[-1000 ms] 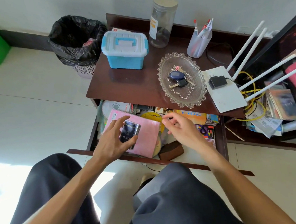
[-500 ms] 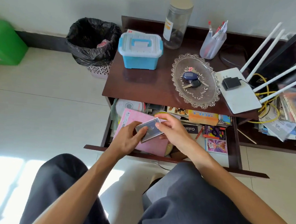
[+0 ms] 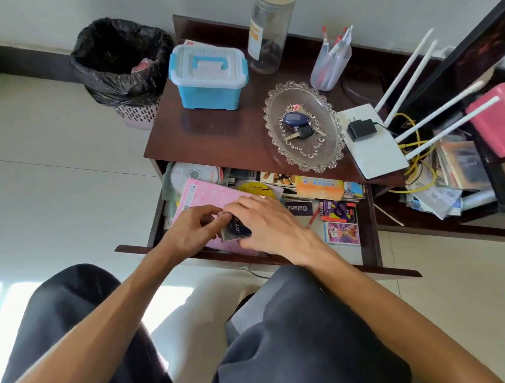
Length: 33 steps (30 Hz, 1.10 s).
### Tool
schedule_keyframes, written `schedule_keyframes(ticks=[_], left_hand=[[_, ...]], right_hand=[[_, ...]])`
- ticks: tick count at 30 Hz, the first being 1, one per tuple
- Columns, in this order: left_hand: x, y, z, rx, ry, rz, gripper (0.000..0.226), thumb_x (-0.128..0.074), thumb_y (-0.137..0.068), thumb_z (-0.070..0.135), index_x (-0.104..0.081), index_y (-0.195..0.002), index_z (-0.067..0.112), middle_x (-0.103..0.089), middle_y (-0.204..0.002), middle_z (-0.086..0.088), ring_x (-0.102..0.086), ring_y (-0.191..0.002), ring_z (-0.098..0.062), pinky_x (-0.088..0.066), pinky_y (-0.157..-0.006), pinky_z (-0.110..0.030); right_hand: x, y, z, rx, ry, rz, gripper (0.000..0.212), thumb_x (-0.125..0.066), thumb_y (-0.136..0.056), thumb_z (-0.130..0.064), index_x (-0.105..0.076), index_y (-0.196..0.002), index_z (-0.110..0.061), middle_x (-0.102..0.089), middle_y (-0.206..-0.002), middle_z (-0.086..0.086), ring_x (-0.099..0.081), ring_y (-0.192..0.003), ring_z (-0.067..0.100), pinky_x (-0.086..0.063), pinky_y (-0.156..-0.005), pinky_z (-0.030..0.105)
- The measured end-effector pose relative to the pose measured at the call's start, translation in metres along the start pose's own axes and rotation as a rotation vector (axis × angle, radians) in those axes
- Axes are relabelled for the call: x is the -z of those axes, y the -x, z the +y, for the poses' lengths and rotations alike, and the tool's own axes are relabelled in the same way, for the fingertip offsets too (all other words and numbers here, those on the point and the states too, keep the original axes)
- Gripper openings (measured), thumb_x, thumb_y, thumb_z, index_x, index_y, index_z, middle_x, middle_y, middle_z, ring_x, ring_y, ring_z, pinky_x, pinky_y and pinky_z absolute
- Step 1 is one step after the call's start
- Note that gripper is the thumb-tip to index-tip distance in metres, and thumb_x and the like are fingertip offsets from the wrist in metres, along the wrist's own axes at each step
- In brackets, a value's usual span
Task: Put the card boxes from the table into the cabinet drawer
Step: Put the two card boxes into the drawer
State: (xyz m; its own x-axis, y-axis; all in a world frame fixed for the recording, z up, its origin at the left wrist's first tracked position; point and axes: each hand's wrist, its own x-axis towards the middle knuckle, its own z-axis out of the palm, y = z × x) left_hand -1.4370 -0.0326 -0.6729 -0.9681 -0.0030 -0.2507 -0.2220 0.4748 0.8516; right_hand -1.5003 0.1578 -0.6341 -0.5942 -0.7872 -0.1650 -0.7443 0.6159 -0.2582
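A small dark card box (image 3: pixel 236 230) lies over the pink folder (image 3: pixel 206 195) inside the open cabinet drawer (image 3: pixel 373 226). My left hand (image 3: pixel 191 232) pinches its left end. My right hand (image 3: pixel 272 225) covers its right side with the fingers curled over it, so most of the box is hidden. Two more card boxes lie in the drawer's right part: a purple and red one (image 3: pixel 339 211) and a pink one (image 3: pixel 342 233).
On the dark table top (image 3: pixel 213 137) stand a blue storage box (image 3: pixel 208 77), a tall jar (image 3: pixel 268 31), a pen cup (image 3: pixel 330 62), a glass dish with keys (image 3: pixel 305 126) and a white router (image 3: pixel 374 143). A bin (image 3: pixel 120 62) stands left. My knees sit below the drawer front.
My left hand held the dark box alone a second ago. My right hand came over and took hold too, and the box has sunk lower onto the pink folder.
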Motion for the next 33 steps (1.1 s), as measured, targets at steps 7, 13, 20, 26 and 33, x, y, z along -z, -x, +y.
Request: schedule_keyframes(ticks=[7, 13, 20, 26, 33], left_hand=[[-0.004, -0.003, -0.003, 0.018, -0.039, -0.013, 0.037, -0.051, -0.090, 0.058, -0.065, -0.112, 0.031, -0.075, -0.080, 0.009, -0.068, -0.072, 0.001, -0.047, -0.060, -0.016], [-0.003, -0.004, -0.005, 0.006, 0.000, -0.005, 0.035, -0.054, -0.087, 0.057, -0.067, -0.108, 0.032, -0.076, -0.083, 0.006, -0.070, -0.071, -0.004, -0.048, -0.062, -0.019], [-0.001, -0.001, 0.001, 0.019, -0.014, -0.015, 0.036, -0.052, -0.087, 0.055, -0.067, -0.109, 0.030, -0.075, -0.085, 0.005, -0.070, -0.074, -0.011, -0.048, -0.063, -0.023], [-0.007, 0.001, 0.003, -0.057, -0.294, 0.004, 0.028, -0.056, -0.093, 0.042, -0.067, -0.078, 0.022, -0.067, -0.068, 0.005, -0.061, -0.062, -0.010, -0.042, -0.055, -0.023], [-0.013, 0.007, 0.003, -0.170, -0.530, 0.032, 0.041, -0.053, -0.091, 0.048, -0.051, -0.055, 0.030, -0.055, -0.049, 0.012, -0.050, -0.046, -0.004, -0.038, -0.047, -0.021]], right_hand=[[0.002, 0.079, 0.088, -0.391, -0.114, -0.223, 0.070, -0.081, -0.070, -0.027, -0.040, -0.125, -0.041, -0.056, -0.106, -0.009, -0.061, -0.092, 0.022, -0.053, -0.068, 0.040], [-0.028, 0.117, 0.128, -0.466, 0.022, -0.359, 0.054, -0.080, -0.082, -0.025, -0.046, -0.121, -0.039, -0.064, -0.120, -0.001, -0.060, -0.108, 0.021, -0.050, -0.078, 0.032], [-0.038, 0.114, 0.140, -0.434, 0.077, -0.456, 0.040, -0.066, -0.089, -0.006, -0.049, -0.112, -0.033, -0.061, -0.116, 0.004, -0.055, -0.099, 0.025, -0.045, -0.073, 0.034], [-0.042, 0.113, 0.148, -0.486, 0.063, -0.528, 0.045, -0.060, -0.089, 0.002, -0.049, -0.117, -0.031, -0.055, -0.122, 0.003, -0.053, -0.106, 0.025, -0.055, -0.086, 0.041], [-0.039, 0.123, 0.166, -0.618, -0.162, -0.631, 0.054, -0.066, -0.093, -0.007, -0.056, -0.138, -0.035, -0.049, -0.147, 0.000, -0.048, -0.128, 0.022, -0.051, -0.098, 0.035]])
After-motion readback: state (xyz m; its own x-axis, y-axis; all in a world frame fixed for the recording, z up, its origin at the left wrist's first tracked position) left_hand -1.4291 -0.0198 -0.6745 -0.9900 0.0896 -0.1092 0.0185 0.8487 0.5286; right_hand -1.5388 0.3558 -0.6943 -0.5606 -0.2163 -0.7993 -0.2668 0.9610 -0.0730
